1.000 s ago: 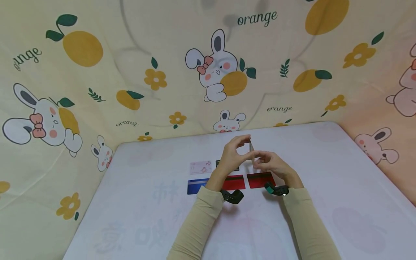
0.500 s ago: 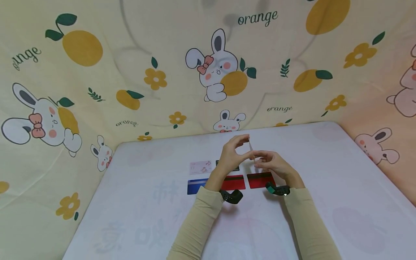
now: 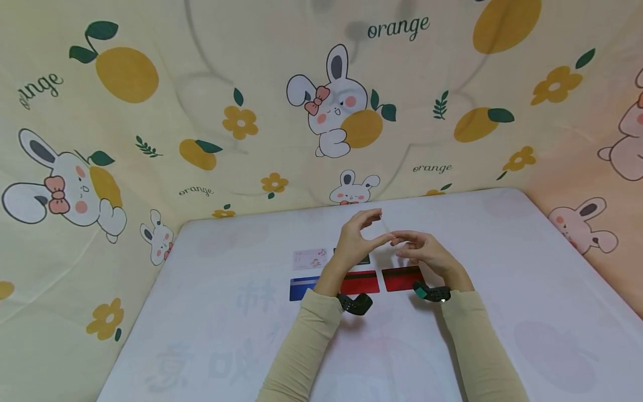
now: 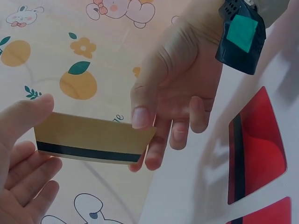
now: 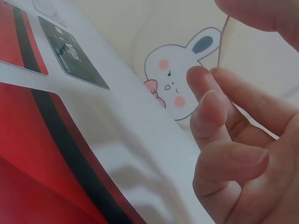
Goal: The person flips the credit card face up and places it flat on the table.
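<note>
A gold card (image 4: 93, 135) with a dark stripe is held up above the table between both hands. In the left wrist view my left hand (image 4: 25, 154) grips its left end, thumb on the upper edge and fingers below. There, my right hand (image 4: 177, 93) pinches the opposite end between thumb and index finger, with the other fingers loosely curled. The head view has the left hand (image 3: 354, 240) and right hand (image 3: 424, 254) meeting at the fingertips, the card barely showing as a thin pale line. From the right wrist, only the card's narrow edge (image 5: 219, 46) shows.
Below the hands lie a red card (image 3: 404, 278), another red card (image 3: 363, 282), a blue card (image 3: 303, 288), a pale pink card (image 3: 308, 258) and a dark VIP card (image 5: 72, 53). The white table (image 3: 226, 335) backs onto a printed cloth (image 3: 271, 84).
The held card has turned, from a visible strip to a faint line in the head view. My left hand has shifted slightly left, and the right hand's lower fingers have drawn slightly away.
</note>
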`<state>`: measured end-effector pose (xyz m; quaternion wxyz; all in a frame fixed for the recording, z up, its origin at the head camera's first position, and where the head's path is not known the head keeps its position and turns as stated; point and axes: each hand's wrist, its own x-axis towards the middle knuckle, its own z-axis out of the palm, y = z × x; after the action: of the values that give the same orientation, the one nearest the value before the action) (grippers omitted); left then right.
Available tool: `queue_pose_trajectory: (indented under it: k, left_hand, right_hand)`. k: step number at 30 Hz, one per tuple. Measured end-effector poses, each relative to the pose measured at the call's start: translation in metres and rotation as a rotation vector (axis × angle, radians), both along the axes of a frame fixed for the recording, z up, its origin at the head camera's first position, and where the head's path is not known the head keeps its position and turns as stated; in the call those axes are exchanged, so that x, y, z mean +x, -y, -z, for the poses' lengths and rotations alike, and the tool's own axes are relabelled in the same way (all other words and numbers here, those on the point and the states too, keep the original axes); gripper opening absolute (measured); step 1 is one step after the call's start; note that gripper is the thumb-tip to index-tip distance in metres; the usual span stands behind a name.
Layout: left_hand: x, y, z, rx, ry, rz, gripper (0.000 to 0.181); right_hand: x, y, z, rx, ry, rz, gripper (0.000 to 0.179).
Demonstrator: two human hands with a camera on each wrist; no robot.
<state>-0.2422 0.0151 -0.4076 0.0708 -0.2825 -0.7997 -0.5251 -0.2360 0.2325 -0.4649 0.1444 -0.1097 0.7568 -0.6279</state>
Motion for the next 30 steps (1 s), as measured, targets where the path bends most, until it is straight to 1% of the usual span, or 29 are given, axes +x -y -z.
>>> queue_pose_trajectory:
  k: [5, 8, 16, 25, 30]
  left_hand:
    - [-0.0007, 0.0011, 0.0007, -0.005, -0.011, -0.017, 0.057]
    - [-0.0008, 0.0018, 0.0013, -0.003, -0.015, -0.016, 0.057]
    - [-0.0005, 0.0045, 0.0028, -0.012, -0.001, -0.012, 0.057]
    - [0.0011, 0.0073, 0.0038, -0.042, 0.016, -0.026, 0.058]
    - [0.0015, 0.0086, 0.0052, -0.06, 0.018, -0.031, 0.058]
  right_hand:
    - [-0.0003, -0.0015, -0.0007, 0.012, 0.008, 0.02, 0.046]
    - [0.0002, -0.0018, -0.002, 0.022, 0.016, 0.031, 0.049]
    - [0.0004, -0.0027, -0.0061, 0.024, 0.002, 0.043, 0.053]
    - [0.0013, -0.0051, -0.008, 0.082, 0.002, 0.087, 0.056]
    - [0.0018, -0.0083, -0.0083, 0.074, -0.001, 0.094, 0.058]
